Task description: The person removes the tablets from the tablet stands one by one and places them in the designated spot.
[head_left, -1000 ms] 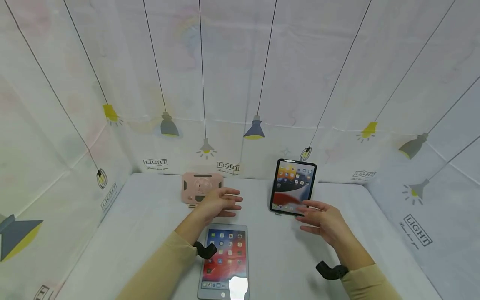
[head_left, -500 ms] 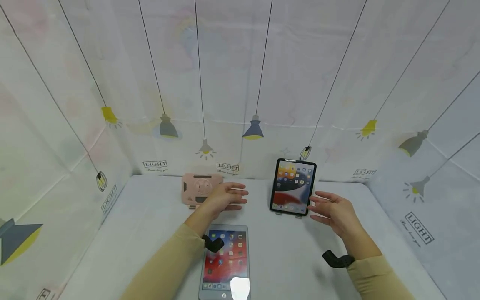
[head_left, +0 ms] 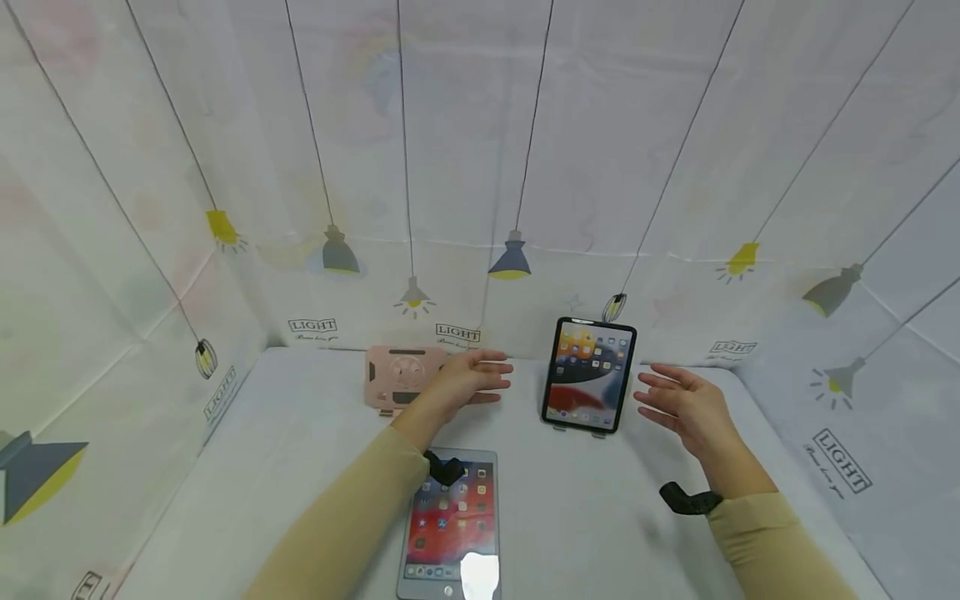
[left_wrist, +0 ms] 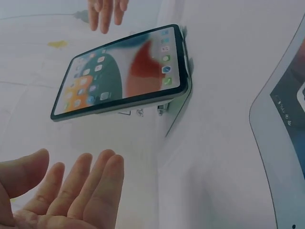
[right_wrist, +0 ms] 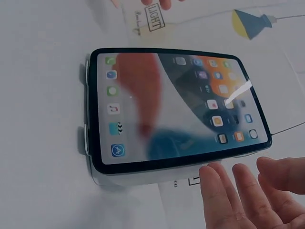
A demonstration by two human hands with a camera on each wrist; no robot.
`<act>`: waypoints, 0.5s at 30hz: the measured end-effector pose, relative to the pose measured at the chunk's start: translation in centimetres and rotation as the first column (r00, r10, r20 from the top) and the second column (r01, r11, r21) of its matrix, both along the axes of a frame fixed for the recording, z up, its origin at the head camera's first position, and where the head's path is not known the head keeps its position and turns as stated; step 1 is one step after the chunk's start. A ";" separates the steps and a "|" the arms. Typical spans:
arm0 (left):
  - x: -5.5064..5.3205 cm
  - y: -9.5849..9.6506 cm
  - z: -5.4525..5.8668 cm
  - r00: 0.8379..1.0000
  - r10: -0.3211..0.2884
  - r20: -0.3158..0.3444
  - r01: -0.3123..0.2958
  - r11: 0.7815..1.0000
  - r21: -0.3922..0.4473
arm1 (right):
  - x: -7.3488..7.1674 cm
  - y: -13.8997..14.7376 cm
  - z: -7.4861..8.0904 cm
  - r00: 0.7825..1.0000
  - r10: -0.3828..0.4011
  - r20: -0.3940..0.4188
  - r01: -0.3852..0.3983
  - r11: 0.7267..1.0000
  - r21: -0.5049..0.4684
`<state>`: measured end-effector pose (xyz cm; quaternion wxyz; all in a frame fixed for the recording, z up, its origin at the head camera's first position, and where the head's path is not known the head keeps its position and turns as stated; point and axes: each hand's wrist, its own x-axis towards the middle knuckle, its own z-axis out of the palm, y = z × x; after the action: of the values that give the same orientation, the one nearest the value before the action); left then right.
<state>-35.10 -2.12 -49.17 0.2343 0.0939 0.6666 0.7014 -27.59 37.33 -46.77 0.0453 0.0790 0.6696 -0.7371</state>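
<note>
A black-framed tablet (head_left: 588, 375) leans upright on a stand (left_wrist: 179, 109) near the back wall, its screen lit with app icons. My left hand (head_left: 471, 382) is raised to the left of that tablet, fingers extended and apart from it. To its right hovers my right hand (head_left: 686, 404), fingers loosely straight, not touching it in the head view. Both palms face the tablet, and neither hand holds anything. Behind my left hand stands a pink tablet case (head_left: 397, 379), partly covered by the hand. A white-framed tablet (head_left: 453, 537) lies flat below my left forearm, which hides part of it.
The things sit on a white-covered table (head_left: 555, 517). White curtains (head_left: 450, 150) printed with lamps enclose its back and sides. A black wrist camera mount (head_left: 690, 500) sticks out from the right wrist, and another mount (head_left: 444, 468) from the left.
My right hand has moved right and up, off the front corner of the black-framed tablet. The left hand has shifted right and slightly up. Tablets and case stay put.
</note>
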 end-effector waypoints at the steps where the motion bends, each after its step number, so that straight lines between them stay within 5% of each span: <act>1: -0.1 0.2 0.1 1.000 -0.005 -0.003 0.005 1.000 0.006 | -0.1 0.2 0.0 1.000 -0.002 -0.003 0.002 1.000 -0.008; 15: -1.7 2.3 1.3 0.999 -0.015 -0.036 0.017 0.999 0.035 | -1.7 0.7 0.9 0.999 0.000 -0.032 0.000 1.000 0.000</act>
<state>-36.85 0.18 -47.85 0.2263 0.1160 0.6573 0.7095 -29.24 38.04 -45.90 0.0348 0.0672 0.6704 -0.7382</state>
